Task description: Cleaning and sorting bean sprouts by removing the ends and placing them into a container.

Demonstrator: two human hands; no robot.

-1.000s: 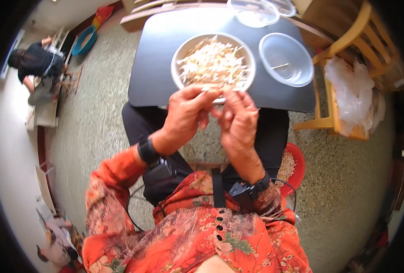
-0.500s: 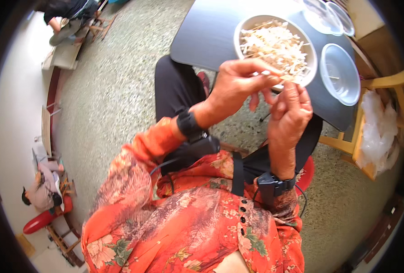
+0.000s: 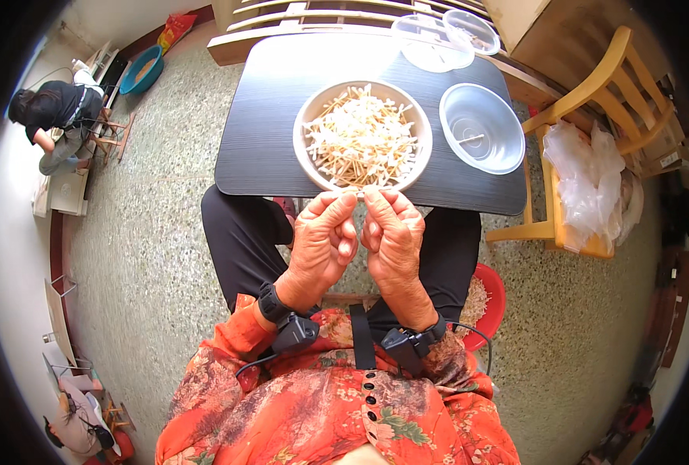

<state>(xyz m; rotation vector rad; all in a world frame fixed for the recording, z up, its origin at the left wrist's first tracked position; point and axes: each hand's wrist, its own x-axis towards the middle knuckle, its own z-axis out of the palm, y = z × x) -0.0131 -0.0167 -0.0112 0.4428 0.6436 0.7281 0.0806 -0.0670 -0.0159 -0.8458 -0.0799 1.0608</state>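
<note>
Hands [image 3: 322, 242] pinching a small pale piece [image 3: 360, 194] (mostly hidden, kind unclear), bowl [image 3: 299, 142] heaped with white-tipped sticks [image 3: 366, 143] beyond

The dark tabletop [image 3: 259, 143] had rounded corners and a fine streaked grain, with bright glare washing out its far side. A round, pale bowl [image 3: 299, 146] stood around the middle, its rim near the front edge. To its right, apart from it, sat a translucent round tub [image 3: 503, 124]. A clear round container [image 3: 418, 54] rested at the far edge, toward the right corner.
</note>
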